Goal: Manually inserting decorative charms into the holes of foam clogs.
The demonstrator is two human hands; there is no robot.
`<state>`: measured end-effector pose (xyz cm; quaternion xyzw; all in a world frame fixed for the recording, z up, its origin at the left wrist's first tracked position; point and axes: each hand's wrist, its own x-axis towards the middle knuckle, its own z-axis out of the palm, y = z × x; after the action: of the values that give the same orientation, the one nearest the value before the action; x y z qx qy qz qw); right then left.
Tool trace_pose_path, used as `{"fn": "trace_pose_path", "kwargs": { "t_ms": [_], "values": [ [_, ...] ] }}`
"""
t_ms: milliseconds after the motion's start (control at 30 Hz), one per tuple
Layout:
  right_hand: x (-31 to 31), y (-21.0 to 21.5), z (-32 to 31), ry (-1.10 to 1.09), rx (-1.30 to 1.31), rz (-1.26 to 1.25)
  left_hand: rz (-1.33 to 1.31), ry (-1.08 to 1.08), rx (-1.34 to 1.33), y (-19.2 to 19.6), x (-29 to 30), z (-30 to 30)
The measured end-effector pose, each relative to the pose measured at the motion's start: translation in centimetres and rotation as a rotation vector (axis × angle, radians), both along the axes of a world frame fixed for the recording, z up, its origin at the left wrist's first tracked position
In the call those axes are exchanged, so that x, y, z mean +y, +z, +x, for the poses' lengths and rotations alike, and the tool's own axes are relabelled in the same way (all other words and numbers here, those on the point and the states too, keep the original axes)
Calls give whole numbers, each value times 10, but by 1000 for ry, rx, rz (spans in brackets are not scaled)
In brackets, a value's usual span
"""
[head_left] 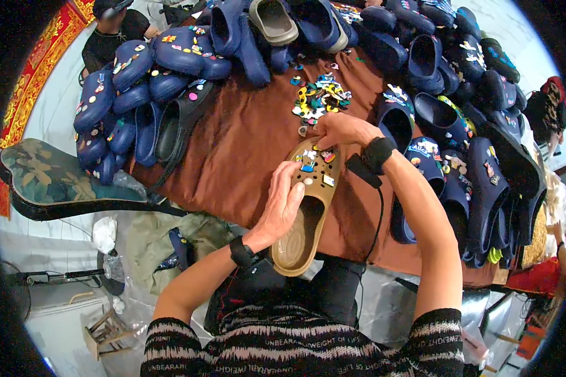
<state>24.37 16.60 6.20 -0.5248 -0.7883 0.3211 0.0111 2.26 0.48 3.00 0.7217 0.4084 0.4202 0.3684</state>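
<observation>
A tan clog lies over the near edge of the brown-covered table, its toe pointing away from me. Several colourful shoe charms sit in the holes of its upper. My left hand grips the clog's left side, thumb against the upper. At the toe end, my right hand has its fingers pinched together; what is between them, if anything, is hidden. Just beyond the toe is a loose pile of small multicoloured charms.
Navy clogs with charms are heaped at the left and the right of the brown cloth. A camouflage-patterned padded board juts out at left. A person is at the far left. A wooden stool stands on the floor.
</observation>
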Motion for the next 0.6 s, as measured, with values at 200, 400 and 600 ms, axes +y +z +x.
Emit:
{"fn": "trace_pose_path", "kwargs": {
  "t_ms": [200, 400, 600],
  "values": [
    [-3, 4, -12, -37, -79, -48, -17, -5, 9, -1, 1, -3],
    [-10, 8, -28, -22, -285, 20, -55, -29, 2, -1, 3, -2],
    [-13, -12, -33, -5, -339, 230, -3, -14, 39, -1, 4, -1]
  ]
}}
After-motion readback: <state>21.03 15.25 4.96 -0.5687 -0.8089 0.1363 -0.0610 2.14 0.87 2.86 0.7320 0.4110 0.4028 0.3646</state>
